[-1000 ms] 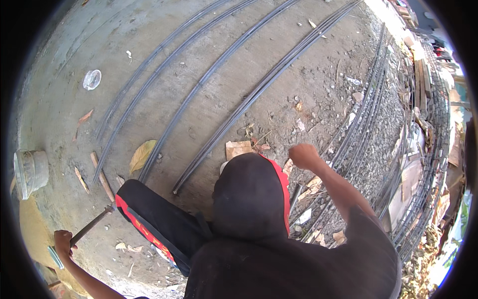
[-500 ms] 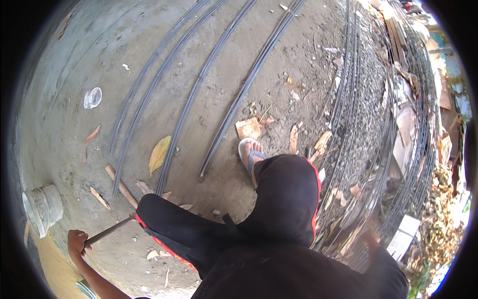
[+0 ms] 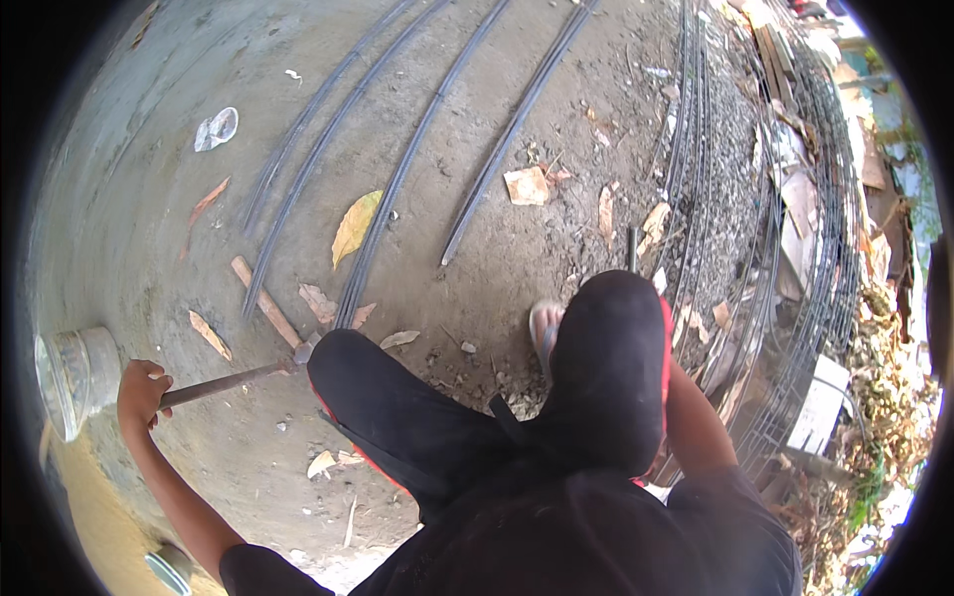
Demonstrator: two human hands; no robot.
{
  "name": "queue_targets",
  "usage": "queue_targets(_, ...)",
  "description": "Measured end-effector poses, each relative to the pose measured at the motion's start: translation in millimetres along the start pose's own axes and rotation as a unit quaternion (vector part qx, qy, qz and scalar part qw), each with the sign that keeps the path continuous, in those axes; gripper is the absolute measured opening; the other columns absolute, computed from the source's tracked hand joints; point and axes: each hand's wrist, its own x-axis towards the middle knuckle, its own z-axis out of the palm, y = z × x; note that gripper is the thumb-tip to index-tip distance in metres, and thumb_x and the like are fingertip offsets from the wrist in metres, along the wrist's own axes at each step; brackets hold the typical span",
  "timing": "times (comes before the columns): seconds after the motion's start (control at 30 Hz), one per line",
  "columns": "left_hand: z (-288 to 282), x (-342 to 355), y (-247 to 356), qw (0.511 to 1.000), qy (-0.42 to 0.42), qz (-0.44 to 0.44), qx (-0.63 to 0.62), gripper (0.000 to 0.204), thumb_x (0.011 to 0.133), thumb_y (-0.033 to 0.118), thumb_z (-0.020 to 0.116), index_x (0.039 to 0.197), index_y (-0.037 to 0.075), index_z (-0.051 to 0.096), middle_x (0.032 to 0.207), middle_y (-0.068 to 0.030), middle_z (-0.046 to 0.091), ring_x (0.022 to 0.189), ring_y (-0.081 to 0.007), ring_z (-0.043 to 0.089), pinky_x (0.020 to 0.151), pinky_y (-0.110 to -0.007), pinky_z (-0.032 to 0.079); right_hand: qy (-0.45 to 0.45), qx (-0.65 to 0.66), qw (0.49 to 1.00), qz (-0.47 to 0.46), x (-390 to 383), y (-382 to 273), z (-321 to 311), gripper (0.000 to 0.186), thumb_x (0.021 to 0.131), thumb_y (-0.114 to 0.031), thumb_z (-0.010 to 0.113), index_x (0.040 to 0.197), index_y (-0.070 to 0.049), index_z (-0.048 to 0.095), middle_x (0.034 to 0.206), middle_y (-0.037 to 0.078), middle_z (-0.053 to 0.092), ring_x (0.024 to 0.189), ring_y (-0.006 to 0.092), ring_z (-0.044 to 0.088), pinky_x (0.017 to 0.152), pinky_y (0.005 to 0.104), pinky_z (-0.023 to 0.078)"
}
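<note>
My left hand (image 3: pixel 144 395) is closed around one end of a rusty metal bar (image 3: pixel 224 384) at the left. The bar's far end lies beside my left knee, by a hammer (image 3: pixel 266 303) with a wooden handle resting on the ground. Its grey head is partly hidden by the knee. My right forearm (image 3: pixel 696 417) reaches down along the outside of my right leg, and the leg hides my right hand. Just beyond that knee a short dark rod (image 3: pixel 633 248) sticks up. Long bundles of steel rebar (image 3: pixel 402 174) lie on the ground ahead.
A grey bucket (image 3: pixel 84 377) lies at the left, with a crumpled clear plastic cup (image 3: pixel 217 129) farther off. A yellow leaf (image 3: pixel 355 228) and a flat tan scrap (image 3: pixel 527 186) dot the dirt. More rebar (image 3: pixel 696 149) runs along the right, past a white board (image 3: pixel 818 402).
My right arm has swung inward from the far right, and its hand has gone behind my leg. My right foot has drawn nearer. The left hand still grips the bar.
</note>
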Motion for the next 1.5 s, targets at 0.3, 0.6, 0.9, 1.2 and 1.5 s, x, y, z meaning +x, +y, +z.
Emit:
queue_targets(0.3, 70.9, -85.3, -53.1, 0.979, 0.174, -0.028, -0.102, 0.030, 0.088, 0.006, 0.070, 0.112, -0.005, 0.057, 0.102, -0.0212, 0.060, 0.047, -0.0292, 0.065, 0.032, -0.038, 0.040, 0.004, -0.124, 0.833, -0.539, 125.9, -269.5, 86.8, 0.064, 0.094, -0.048, 0.066, 0.141, -0.008, 0.053, 0.141, 0.018, 0.052, 0.139, 0.0356, 0.044, 0.116, 0.0493, 0.037)
queue_targets(0.6, 114.4, -172.4, -44.8, 0.987, 0.105, -0.082, -0.089, 0.021, 0.096, 0.012, 0.061, 0.096, -0.008, 0.067, 0.057, -0.0191, 0.063, 0.031, -0.0246, 0.053, 0.028, -0.037, 0.037, -0.202, -0.110, 0.845, -0.483, 128.8, -199.5, 28.9, 0.065, 0.097, -0.061, 0.055, 0.125, -0.003, 0.067, 0.127, 0.021, 0.063, 0.125, 0.0373, 0.058, 0.107, 0.0478, 0.047)
queue_targets(0.9, 95.9, -128.6, -40.9, 0.987, 0.139, -0.038, -0.069, 0.019, 0.093, 0.006, 0.063, 0.098, -0.011, 0.068, 0.052, -0.0194, 0.062, 0.033, -0.0259, 0.058, 0.026, -0.037, 0.036, -0.035, 0.244, 0.962, -0.115, 150.4, -135.1, 140.5, 0.058, 0.095, -0.055, 0.063, 0.115, 0.000, 0.070, 0.103, 0.028, 0.072, 0.103, 0.0440, 0.069, 0.089, 0.0513, 0.055)
queue_targets(1.2, 71.8, -124.6, -25.5, 0.983, 0.175, -0.058, -0.025, 0.028, 0.085, 0.002, 0.072, 0.105, -0.011, 0.058, 0.068, -0.0201, 0.067, 0.048, -0.0309, 0.069, 0.034, -0.039, 0.047, -0.228, 0.223, 0.945, -0.077, 128.9, -236.9, 127.8, 0.061, 0.089, -0.055, 0.066, 0.090, 0.005, 0.074, 0.086, 0.023, 0.076, 0.091, 0.0353, 0.076, 0.085, 0.0473, 0.058)
queue_targets(1.5, 92.4, -137.9, -45.1, 0.979, 0.184, -0.051, -0.074, 0.019, 0.085, 0.001, 0.072, 0.092, -0.016, 0.068, 0.059, -0.0237, 0.067, 0.044, -0.0311, 0.068, 0.032, -0.039, 0.047, 0.103, 0.462, 0.875, -0.104, 117.6, -217.5, 128.0, 0.038, 0.087, -0.028, 0.059, 0.088, 0.008, 0.069, 0.076, 0.028, 0.070, 0.078, 0.0402, 0.072, 0.071, 0.0481, 0.054)
